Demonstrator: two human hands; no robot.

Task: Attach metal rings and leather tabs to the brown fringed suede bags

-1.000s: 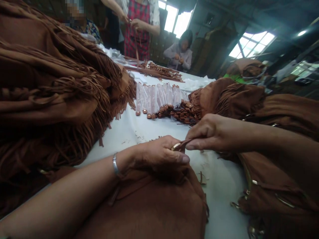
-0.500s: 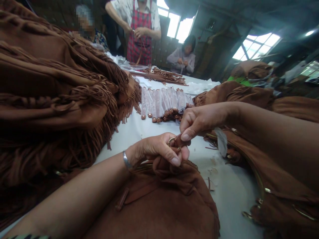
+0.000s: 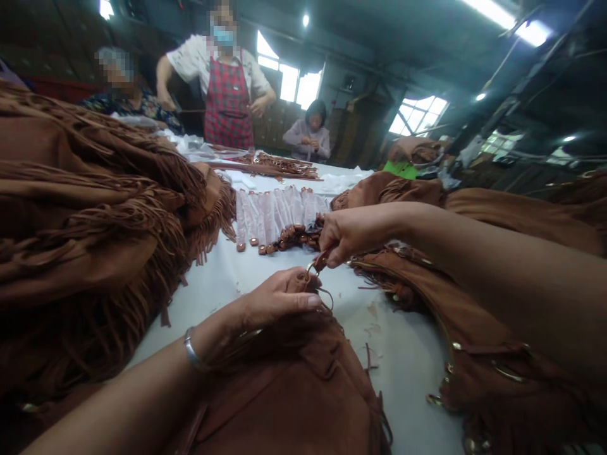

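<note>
A dim workshop holds a white counter, with a person in a red checked apron at its far end and a heap of fringed suede along its left side. Near the front edge lies a brown suede bag — the left hand has its grip closed on the bag's bunched top, just beside a metal ring. The right hand has its grip pinched together on a short strap end touching that ring, a row of wrapped straps behind it.
</note>
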